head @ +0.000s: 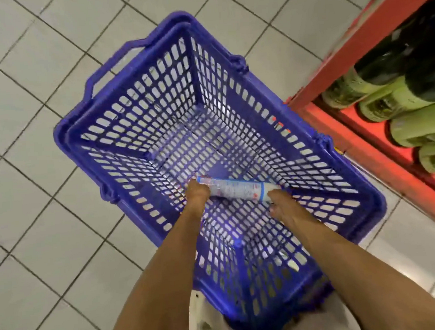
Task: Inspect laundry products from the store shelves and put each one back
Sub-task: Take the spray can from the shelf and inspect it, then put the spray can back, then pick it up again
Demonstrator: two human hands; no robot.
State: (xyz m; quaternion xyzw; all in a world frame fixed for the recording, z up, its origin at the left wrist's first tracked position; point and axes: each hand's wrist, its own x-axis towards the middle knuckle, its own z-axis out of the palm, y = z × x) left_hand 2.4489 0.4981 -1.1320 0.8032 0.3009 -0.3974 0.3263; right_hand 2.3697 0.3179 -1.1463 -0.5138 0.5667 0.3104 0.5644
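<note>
Two hands meet on one white spray can low inside the purple basket. We see it lying on its side, long axis left to right, cap end rightward. Our left hand curls round its base; our right hand pinches the cap end.

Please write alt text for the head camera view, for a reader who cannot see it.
Both hands, left hand and right hand, hold a white spray can lying sideways low inside a blue plastic basket on a tiled floor. A red shelf with green bottles stands at right.
</note>
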